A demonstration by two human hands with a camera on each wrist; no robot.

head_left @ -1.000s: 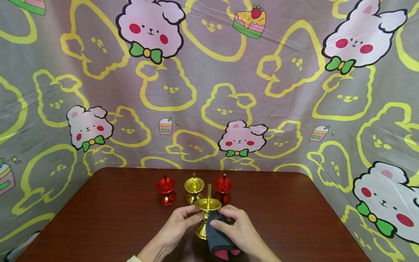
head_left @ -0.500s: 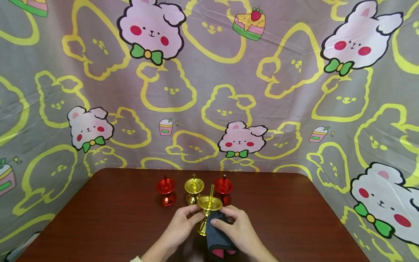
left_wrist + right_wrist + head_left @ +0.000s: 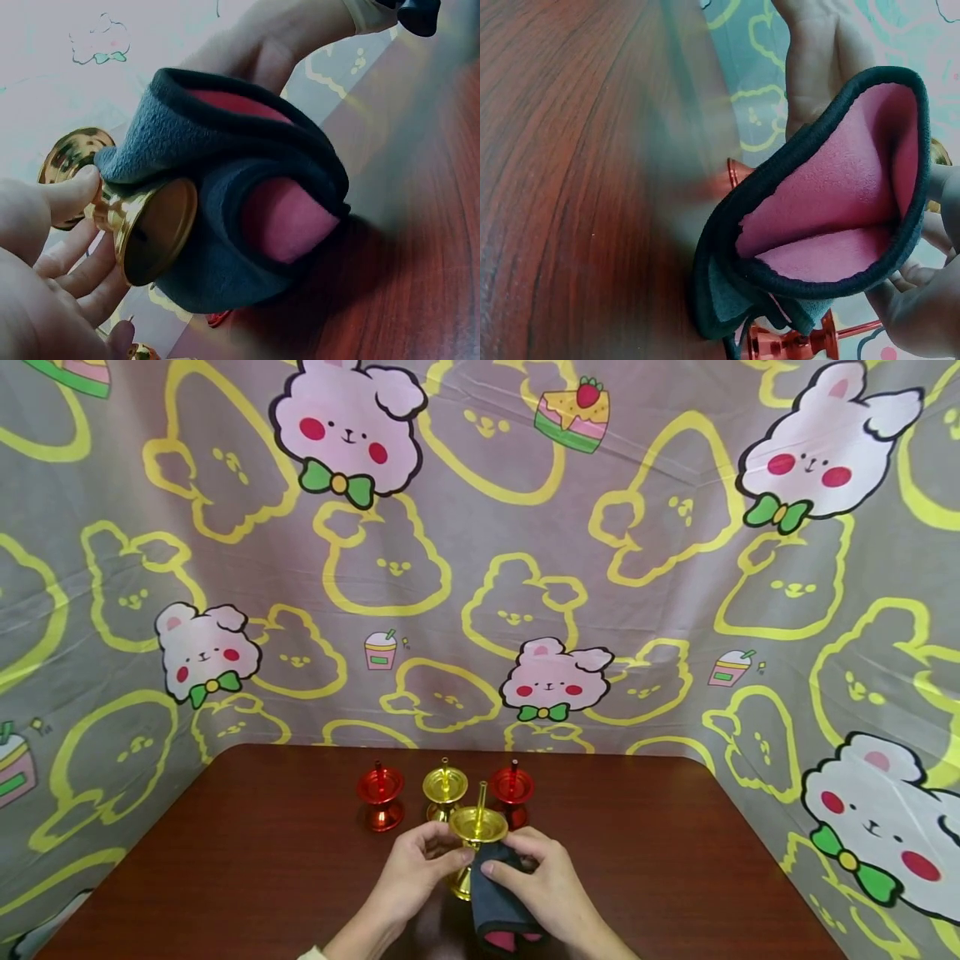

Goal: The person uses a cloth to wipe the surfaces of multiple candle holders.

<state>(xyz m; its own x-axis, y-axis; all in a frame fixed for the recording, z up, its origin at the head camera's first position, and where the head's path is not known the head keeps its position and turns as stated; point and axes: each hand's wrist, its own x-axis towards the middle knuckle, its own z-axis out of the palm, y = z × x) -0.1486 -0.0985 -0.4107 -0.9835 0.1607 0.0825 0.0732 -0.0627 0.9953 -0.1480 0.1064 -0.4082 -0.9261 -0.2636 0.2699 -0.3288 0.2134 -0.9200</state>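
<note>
A gold candle holder (image 3: 478, 824) with a wide dish, an upright spike and a flared foot is held over the front of the table. My left hand (image 3: 408, 868) pinches its stem between thumb and fingers, as the left wrist view also shows. From the other side my right hand (image 3: 553, 877) grips a folded cloth (image 3: 497, 893), dark blue-grey outside and pink inside, pressed against the stem just below the dish. The cloth's lower end hangs loose in black-edged folds, with its pink lining (image 3: 832, 180) facing the right wrist camera. Part of the stem and foot is hidden behind cloth and fingers.
Behind the hands stand a red candle holder (image 3: 381, 793), a second gold one (image 3: 445, 785) and another red one (image 3: 514, 785), in a row on the brown wooden table (image 3: 247, 860). A rabbit-patterned curtain (image 3: 480, 527) hangs around the table's back and sides.
The held gold candle holder has risen slightly and its tilt has shifted a little. My left thumb has slid right along the stem toward the cloth. The standing candle holders stay in place.
</note>
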